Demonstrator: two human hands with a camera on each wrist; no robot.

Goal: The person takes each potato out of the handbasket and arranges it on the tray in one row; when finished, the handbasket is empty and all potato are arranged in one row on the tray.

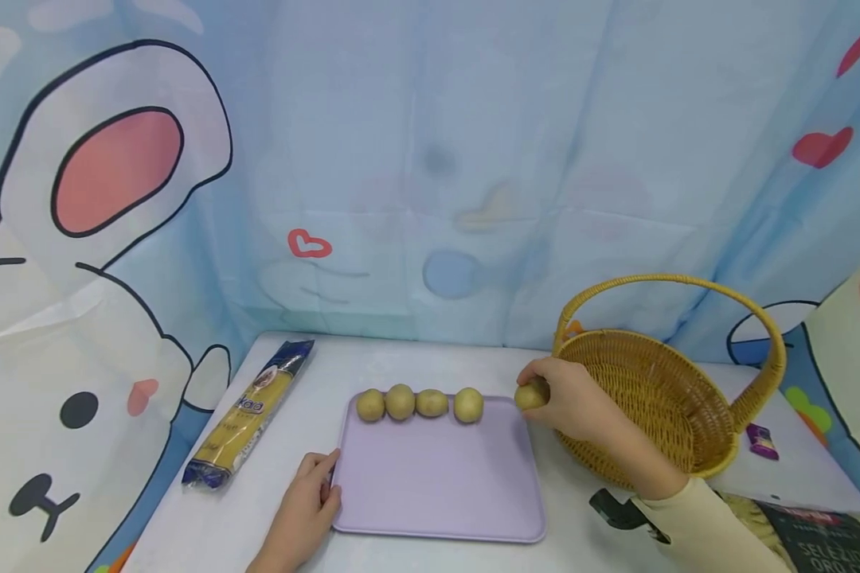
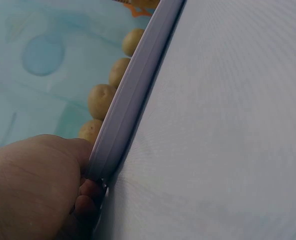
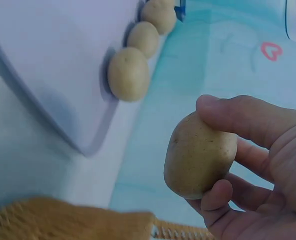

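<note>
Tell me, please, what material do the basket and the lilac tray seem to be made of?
The basket looks like woven wicker or rattan: yellow-brown strands interlace across its wall and wrap its arched handle. The tray seems to be matte plastic: one even lilac colour, a smooth surface, a rounded raised rim. Neither is certain from appearance alone.

potatoes [image 1: 400, 402]: 5 | tray [image 1: 437, 485]: 1 | basket [image 1: 659, 398]: 1 | pasta packet [image 1: 251, 414]: 1

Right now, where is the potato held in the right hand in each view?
Head: the held potato is right of centre, over the tray's far right corner, in the right hand.
Left wrist: not in view.
Right wrist: lower centre, pinched by thumb and fingers.
Shared landmark: the lilac tray with its row of potatoes along the far rim.
</note>
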